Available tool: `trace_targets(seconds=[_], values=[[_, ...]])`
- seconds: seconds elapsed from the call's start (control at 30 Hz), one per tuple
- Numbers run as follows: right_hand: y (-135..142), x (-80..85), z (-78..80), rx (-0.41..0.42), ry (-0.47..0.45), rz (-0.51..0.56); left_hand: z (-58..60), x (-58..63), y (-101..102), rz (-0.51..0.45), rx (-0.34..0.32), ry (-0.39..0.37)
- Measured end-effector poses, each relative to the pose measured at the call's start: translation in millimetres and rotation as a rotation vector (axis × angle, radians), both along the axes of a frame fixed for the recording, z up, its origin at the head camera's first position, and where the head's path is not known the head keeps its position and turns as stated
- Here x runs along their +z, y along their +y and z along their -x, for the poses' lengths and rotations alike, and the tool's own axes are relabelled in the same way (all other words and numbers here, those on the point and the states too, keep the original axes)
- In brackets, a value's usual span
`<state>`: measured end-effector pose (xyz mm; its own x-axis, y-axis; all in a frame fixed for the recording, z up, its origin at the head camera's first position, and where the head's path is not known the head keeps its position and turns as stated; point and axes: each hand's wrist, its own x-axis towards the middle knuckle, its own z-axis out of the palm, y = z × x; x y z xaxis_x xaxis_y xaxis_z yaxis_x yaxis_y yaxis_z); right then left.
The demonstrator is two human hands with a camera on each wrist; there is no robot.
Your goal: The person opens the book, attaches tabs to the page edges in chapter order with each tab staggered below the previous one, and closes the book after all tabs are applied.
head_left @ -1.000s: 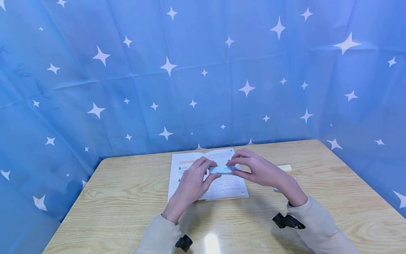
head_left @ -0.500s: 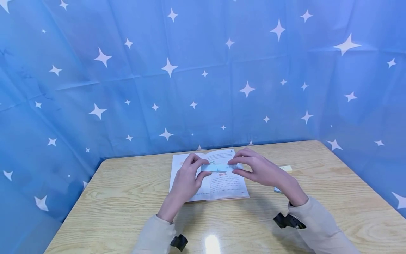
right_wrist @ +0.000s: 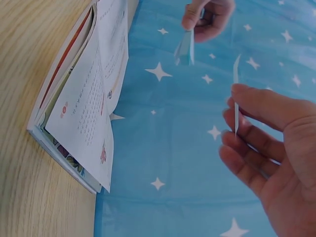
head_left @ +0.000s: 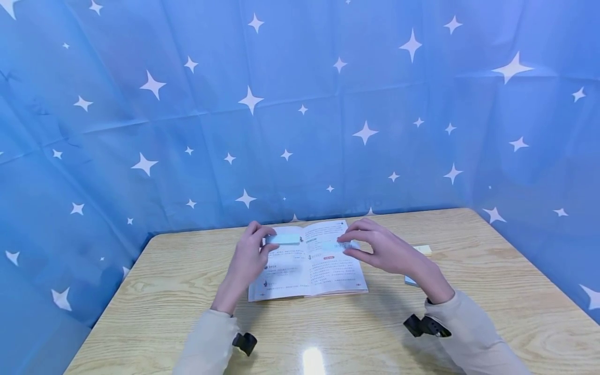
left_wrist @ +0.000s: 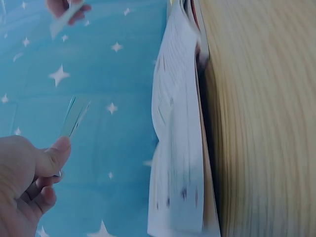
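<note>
In the head view my left hand (head_left: 248,255) pinches a small pale-blue sticky note pad (head_left: 285,239) above the open book's left page. In the left wrist view the pad (left_wrist: 73,118) stands edge-on between thumb and fingers, its sheets slightly parted. My right hand (head_left: 382,249) pinches a single pale-blue sticky note (head_left: 332,247) with handwriting on it, held over the right page. From the right wrist this sticky note (right_wrist: 236,98) looks like one thin, slightly bent sheet. Beneath both hands lies the open book (head_left: 328,276), printed with text.
A yellow sticky note pad (head_left: 423,250) lies on the wooden table (head_left: 178,291) beyond the right forearm. Partly hidden by that forearm is another blue pad (head_left: 410,281). A blue star-patterned curtain (head_left: 300,130) hangs behind and beside the table.
My hands were close together on the pad. The left hand has drawn left with the pad, and the written sticky note has come off it into the right hand, which stays nearly in place.
</note>
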<state>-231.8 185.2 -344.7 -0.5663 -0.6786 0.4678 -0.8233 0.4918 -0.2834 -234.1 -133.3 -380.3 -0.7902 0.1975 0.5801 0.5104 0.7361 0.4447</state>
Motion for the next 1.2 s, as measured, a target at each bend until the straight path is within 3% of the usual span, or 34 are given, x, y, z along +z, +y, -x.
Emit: trace_targets(seconds=[0.27, 0.43, 0.7, 1.2], values=[[-1.3, -0.7, 1.0, -0.008, 0.001, 0.014, 12.4, -3.3, -29.5, -0.008, 0.107, -0.090], [-0.9, -1.9, 1.4, -0.015, -0.005, 0.015, 22.3, -8.7, -47.4, 0.010, 0.147, -0.118], [-0.7, -2.1, 1.1, -0.023, -0.013, 0.011, 34.8, -11.6, -76.3, 0.052, 0.212, -0.223], [-0.4, -4.0, 2.2, -0.021, -0.013, 0.006, 44.9, -27.6, -120.1, 0.080, 0.237, -0.341]])
